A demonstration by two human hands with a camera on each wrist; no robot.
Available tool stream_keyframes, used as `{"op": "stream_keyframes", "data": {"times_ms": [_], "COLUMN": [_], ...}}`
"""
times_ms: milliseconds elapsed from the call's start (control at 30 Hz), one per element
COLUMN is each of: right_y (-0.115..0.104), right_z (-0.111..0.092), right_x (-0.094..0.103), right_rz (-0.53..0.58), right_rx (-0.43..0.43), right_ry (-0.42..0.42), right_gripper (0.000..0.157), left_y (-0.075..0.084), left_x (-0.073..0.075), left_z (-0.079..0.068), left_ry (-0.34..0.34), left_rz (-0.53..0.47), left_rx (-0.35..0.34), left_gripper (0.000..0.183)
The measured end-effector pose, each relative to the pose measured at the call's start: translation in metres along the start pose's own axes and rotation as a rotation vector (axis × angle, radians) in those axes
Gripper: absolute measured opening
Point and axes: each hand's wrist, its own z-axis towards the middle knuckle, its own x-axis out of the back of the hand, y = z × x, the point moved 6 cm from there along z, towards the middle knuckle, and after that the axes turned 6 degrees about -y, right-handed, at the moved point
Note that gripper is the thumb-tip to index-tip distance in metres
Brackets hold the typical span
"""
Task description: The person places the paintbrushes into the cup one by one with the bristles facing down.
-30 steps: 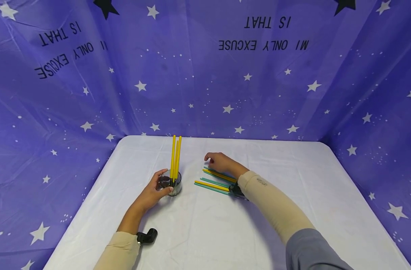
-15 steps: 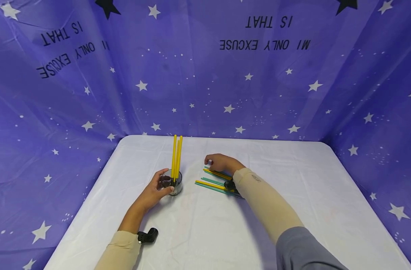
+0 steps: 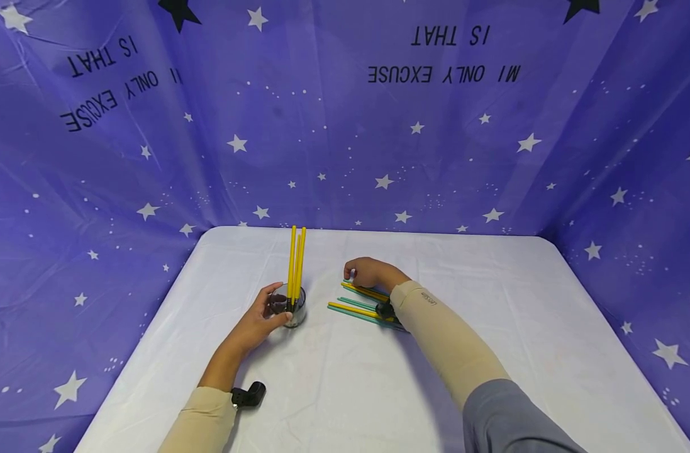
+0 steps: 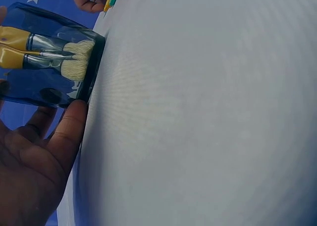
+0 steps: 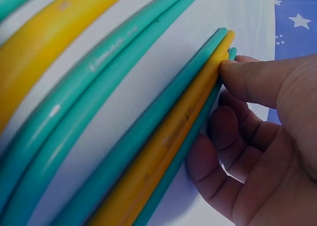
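Observation:
My left hand (image 3: 258,324) grips a clear drinking glass (image 3: 301,316) on the table, thumb at the near side and fingers at the far side. Yellow-handled paintbrushes (image 3: 299,270) stand in it, handles up; in the left wrist view their pale bristles (image 4: 77,62) point down to the glass bottom. Over to the right, my right hand (image 3: 370,272) is at the far group of lying yellow and green brush handles (image 3: 358,290). Its thumb and forefinger pinch the end of a yellow-handled paintbrush (image 5: 168,137), between green handles. The other fingers curl beneath. My forearm hides the brushes' other ends.
Nearer me lies another group of green and yellow handles (image 3: 353,310), under the right wrist camera. A white cloth covers the table (image 3: 333,390). Purple curtains (image 3: 345,126) with stars stand behind and at both sides.
My right forearm has shifted slightly left and its fingers have drawn closer together at the handle ends. The left hand and the glass have stayed in place.

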Motion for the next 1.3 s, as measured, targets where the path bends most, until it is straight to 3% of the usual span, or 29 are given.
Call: {"op": "stream_keyframes", "data": {"times_ms": [1300], "right_y": [-0.0036], "right_z": [0.0004], "right_x": [0.0033], "right_rz": [-0.068], "right_rx": [0.040], "right_ry": [-0.007], "right_gripper": [0.030], "left_y": [-0.0009], "left_x": [0.0006], "left_z": [0.0015], "left_ry": [0.001], "left_rz": [-0.004], "left_rx": [0.018], "left_gripper": [0.079]}}
